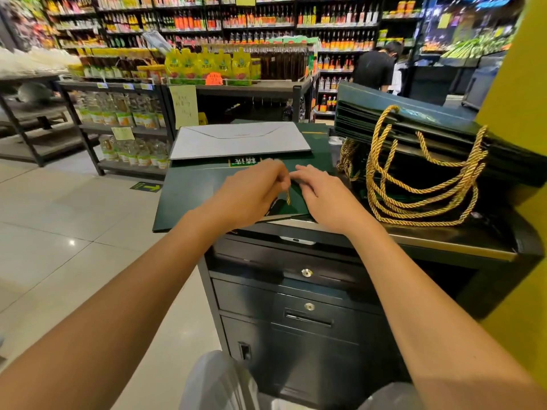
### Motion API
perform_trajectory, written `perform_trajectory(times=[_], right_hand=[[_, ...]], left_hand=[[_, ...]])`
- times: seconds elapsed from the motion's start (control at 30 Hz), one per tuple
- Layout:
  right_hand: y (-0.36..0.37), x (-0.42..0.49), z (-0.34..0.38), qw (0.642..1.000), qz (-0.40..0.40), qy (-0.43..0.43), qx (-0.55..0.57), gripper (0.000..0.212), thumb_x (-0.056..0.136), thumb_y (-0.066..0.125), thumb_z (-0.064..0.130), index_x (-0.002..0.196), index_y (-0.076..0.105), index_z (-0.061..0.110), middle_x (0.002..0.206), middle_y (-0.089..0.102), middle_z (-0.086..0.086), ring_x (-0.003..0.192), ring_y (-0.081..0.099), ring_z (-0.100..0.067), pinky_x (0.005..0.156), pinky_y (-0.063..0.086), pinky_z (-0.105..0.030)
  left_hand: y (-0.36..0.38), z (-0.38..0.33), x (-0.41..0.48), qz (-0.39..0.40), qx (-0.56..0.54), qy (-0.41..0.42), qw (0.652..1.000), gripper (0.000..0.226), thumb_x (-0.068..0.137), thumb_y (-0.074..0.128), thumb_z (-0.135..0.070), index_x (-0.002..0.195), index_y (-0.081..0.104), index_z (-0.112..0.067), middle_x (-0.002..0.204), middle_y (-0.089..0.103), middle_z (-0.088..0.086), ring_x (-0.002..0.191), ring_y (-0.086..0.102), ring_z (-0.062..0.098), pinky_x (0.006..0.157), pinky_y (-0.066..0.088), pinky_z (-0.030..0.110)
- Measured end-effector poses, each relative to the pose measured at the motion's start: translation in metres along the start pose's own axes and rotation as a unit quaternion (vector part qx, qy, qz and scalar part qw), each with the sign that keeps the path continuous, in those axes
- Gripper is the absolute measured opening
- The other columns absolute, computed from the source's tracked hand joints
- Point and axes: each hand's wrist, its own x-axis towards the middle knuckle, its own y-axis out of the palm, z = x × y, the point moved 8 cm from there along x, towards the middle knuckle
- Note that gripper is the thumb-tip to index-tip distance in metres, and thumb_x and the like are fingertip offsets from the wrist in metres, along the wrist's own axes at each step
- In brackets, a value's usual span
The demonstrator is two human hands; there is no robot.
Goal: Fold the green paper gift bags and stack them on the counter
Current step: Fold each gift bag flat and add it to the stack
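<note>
Fingers (278, 174) (left) pinch gold cord (288, 199), top hidden.

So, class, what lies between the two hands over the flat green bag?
In the head view, a short gold cord lies between the left hand and right hand, over the green bag.

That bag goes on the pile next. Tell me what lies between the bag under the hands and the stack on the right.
Only cords: a bunch of gold cord handles sits in the gap between the green bag and the stack, and the stack's rope loops hang down its near side. Nothing else visible.
</note>
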Motion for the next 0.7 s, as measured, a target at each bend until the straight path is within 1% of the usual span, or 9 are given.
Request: perform_trajectory(times=[0.07, 0.13, 0.27, 0.3, 0.37, 0.43, 0.53, 0.63, 0.7], right_hand=[[-0.001, -0.001, 0.001, 1.0, -0.003, 0.003, 0.001, 0.045, 0.108, 0.034, 0.007, 0.147, 0.053, 0.021, 0.161, 0.039, -0.006, 0.153, 0.023, -0.019, 0.125, 0.01, -0.037], [-0.002, -0.002, 0.001, 1.0, -0.003, 0.006, 0.002, 0.045, 0.108, 0.034, 0.006, 0.147, 0.053, 0.02, 0.16, 0.04, -0.006, 0.152, 0.025, -0.018, 0.124, 0.011, -0.035], [-0.003, -0.002, 0.0, 1.0, -0.008, 0.013, 0.009, 0.044, 0.108, 0.034, 0.008, 0.145, 0.053, 0.021, 0.158, 0.042, -0.005, 0.15, 0.03, -0.021, 0.123, 0.013, -0.032], [-0.003, -0.002, 0.0, 1.0, -0.008, 0.015, 0.011, 0.044, 0.108, 0.034, 0.008, 0.146, 0.053, 0.021, 0.159, 0.041, -0.004, 0.15, 0.029, -0.02, 0.123, 0.012, -0.032], [-0.003, -0.003, -0.001, 1.0, -0.005, 0.018, 0.014, 0.044, 0.108, 0.034, 0.009, 0.146, 0.053, 0.022, 0.159, 0.04, -0.003, 0.151, 0.027, -0.017, 0.124, 0.011, -0.032], [-0.003, -0.003, -0.001, 1.0, -0.004, 0.017, 0.013, 0.044, 0.108, 0.035, 0.009, 0.146, 0.053, 0.022, 0.16, 0.04, -0.003, 0.152, 0.026, -0.016, 0.124, 0.01, -0.031], [-0.003, -0.003, -0.001, 1.0, -0.004, 0.018, 0.017, 0.043, 0.109, 0.035, 0.01, 0.146, 0.053, 0.022, 0.16, 0.039, -0.003, 0.152, 0.025, -0.015, 0.124, 0.01, -0.031], [-0.003, -0.004, 0.001, 1.0, -0.002, 0.017, 0.015, 0.042, 0.109, 0.035, 0.013, 0.146, 0.052, 0.022, 0.16, 0.04, -0.004, 0.152, 0.025, -0.016, 0.124, 0.01, -0.031], [-0.003, -0.004, 0.002, 1.0, 0.001, 0.016, 0.011, 0.041, 0.109, 0.036, 0.014, 0.147, 0.052, 0.021, 0.159, 0.041, -0.004, 0.151, 0.025, -0.016, 0.124, 0.011, -0.032]], left_hand=[[-0.008, 0.004, -0.001, -0.024, -0.081, -0.01, 0.996, 0.011, 0.108, 0.041, -0.022, 0.105, 0.051, -0.021, 0.098, 0.062, 0.002, 0.09, 0.064, 0.017, 0.084, 0.055, 0.04], [-0.019, 0.009, -0.002, -0.056, -0.168, -0.029, 0.984, 0.013, 0.109, 0.038, -0.021, 0.106, 0.05, -0.018, 0.097, 0.062, 0.002, 0.089, 0.068, 0.015, 0.087, 0.057, 0.039], [-0.034, 0.025, -0.005, -0.122, -0.342, -0.074, 0.929, 0.013, 0.11, 0.038, -0.019, 0.103, 0.049, -0.017, 0.091, 0.061, 0.006, 0.083, 0.07, 0.017, 0.088, 0.061, 0.042], [-0.036, 0.03, -0.006, -0.132, -0.354, -0.077, 0.923, 0.012, 0.11, 0.04, -0.018, 0.103, 0.05, -0.015, 0.09, 0.061, 0.006, 0.083, 0.069, 0.018, 0.088, 0.061, 0.043], [-0.041, 0.034, -0.009, -0.139, -0.31, -0.072, 0.938, 0.01, 0.108, 0.045, -0.019, 0.106, 0.053, -0.014, 0.092, 0.064, 0.005, 0.085, 0.071, 0.019, 0.088, 0.06, 0.042], [-0.043, 0.038, -0.012, -0.122, -0.25, -0.07, 0.958, 0.008, 0.105, 0.052, -0.023, 0.11, 0.057, -0.019, 0.097, 0.066, 0.001, 0.089, 0.07, 0.016, 0.088, 0.059, 0.039], [-0.051, 0.05, -0.021, -0.099, -0.19, -0.08, 0.973, 0.018, 0.104, 0.055, -0.031, 0.119, 0.061, -0.025, 0.105, 0.067, -0.005, 0.099, 0.066, 0.012, 0.088, 0.055, 0.032], [-0.062, 0.064, -0.038, -0.089, -0.144, -0.087, 0.982, 0.017, 0.104, 0.055, -0.026, 0.117, 0.065, -0.024, 0.109, 0.068, -0.008, 0.104, 0.063, 0.006, 0.096, 0.052, 0.031], [-0.064, 0.071, -0.052, -0.051, -0.109, -0.096, 0.988, 0.016, 0.102, 0.058, -0.024, 0.113, 0.069, -0.025, 0.108, 0.067, -0.012, 0.103, 0.062, 0.002, 0.094, 0.052, 0.029]])
